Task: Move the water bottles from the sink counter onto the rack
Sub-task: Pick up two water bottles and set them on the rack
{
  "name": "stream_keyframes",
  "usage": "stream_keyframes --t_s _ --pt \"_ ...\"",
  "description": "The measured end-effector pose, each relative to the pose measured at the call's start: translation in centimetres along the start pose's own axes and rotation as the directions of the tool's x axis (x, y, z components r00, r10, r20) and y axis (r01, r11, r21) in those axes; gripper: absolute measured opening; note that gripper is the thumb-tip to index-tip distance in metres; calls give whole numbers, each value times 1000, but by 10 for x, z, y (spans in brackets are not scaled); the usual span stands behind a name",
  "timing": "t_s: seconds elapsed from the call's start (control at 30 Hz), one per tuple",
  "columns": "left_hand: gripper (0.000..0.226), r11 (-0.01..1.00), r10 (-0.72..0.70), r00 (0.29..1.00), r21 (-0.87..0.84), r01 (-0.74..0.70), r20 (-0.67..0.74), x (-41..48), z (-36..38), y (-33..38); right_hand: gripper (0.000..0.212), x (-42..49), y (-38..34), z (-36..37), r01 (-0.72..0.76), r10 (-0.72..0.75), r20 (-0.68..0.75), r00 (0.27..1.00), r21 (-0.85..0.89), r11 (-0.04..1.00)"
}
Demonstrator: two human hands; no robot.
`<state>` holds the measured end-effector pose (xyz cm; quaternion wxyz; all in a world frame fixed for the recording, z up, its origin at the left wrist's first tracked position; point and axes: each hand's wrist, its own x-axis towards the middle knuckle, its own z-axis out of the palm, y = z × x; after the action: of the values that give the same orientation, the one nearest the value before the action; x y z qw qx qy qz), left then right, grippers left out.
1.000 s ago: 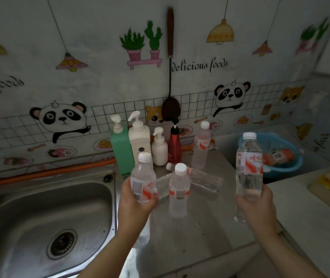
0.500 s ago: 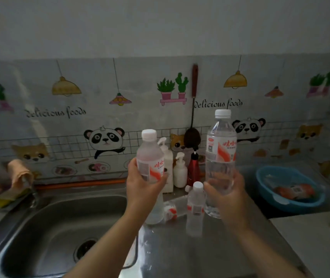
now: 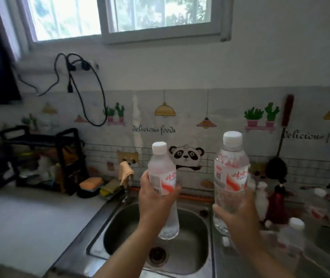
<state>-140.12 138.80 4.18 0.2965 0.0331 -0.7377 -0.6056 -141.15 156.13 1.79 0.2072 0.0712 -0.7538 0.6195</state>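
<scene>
My left hand [image 3: 156, 199] grips a clear water bottle [image 3: 163, 173] with a white cap and red-white label, held upright above the steel sink [image 3: 192, 235]. A second, taller water bottle [image 3: 230, 173] of the same kind stands upright in my right hand [image 3: 240, 217], over the sink's right rim. A black two-tier rack [image 3: 39, 157] stands on the counter at the far left, with several items on its shelves. More water bottles [image 3: 292, 235] stay blurred on the steel counter at the right.
A grey counter [image 3: 29, 223] stretches left of the sink toward the rack. Sponges [image 3: 93, 183] and a faucet with a cloth [image 3: 127, 173] sit behind the sink. Pump bottles and a red bottle [image 3: 276, 205] stand at the right. A cable [image 3: 85, 93] hangs from a wall socket.
Both hands have carried their bottles up and to the left, from over the right counter to above the sink. The view has swung left and up, bringing the rack and window into sight.
</scene>
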Motion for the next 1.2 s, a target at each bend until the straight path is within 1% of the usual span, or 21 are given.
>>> stream_keyframes --t_s 0.13,0.23,0.3,0.43,0.53,0.63,0.77,0.87,0.97,1.07,1.2 --pt "74 998 9 992 65 -1 -122 12 -94 -12 73 -28 -28 85 -38 32 89 995 60 997" --pt "69 990 51 985 140 -28 -164 21 -174 -23 72 -55 -48 156 -68 53 148 988 95 993" --pt "71 983 85 979 179 -52 -184 25 -225 -29 73 -74 -60 203 -87 60 196 979 130 988" --pt "70 966 140 964 245 -82 -226 32 -315 -41 74 -104 -82 285 -191 116 301 946 230 954" --pt "68 963 144 951 260 -72 -272 41 -371 -52 75 -120 -94 343 -264 166 368 915 235 936" --pt "68 963 135 940 264 -51 -312 52 -418 -64 75 -130 -106 397 -267 164 410 897 208 941" --pt "66 968 114 927 252 -22 -357 75 -470 -86 74 -136 -116 464 -227 124 455 882 180 957" --pt "65 967 118 915 253 -18 -385 104 -504 -104 66 -130 -120 517 -193 76 473 878 204 960" --pt "65 967 124 910 253 -21 -396 141 -533 -127 73 -115 -123 572 -193 47 496 867 247 949" --pt "69 963 116 914 268 -9 -388 185 -561 -142 81 -94 -128 629 -230 71 515 854 251 940" --pt "71 957 132 920 290 -21 -369 244 -589 -158 78 -66 -132 691 -209 57 489 870 262 942"
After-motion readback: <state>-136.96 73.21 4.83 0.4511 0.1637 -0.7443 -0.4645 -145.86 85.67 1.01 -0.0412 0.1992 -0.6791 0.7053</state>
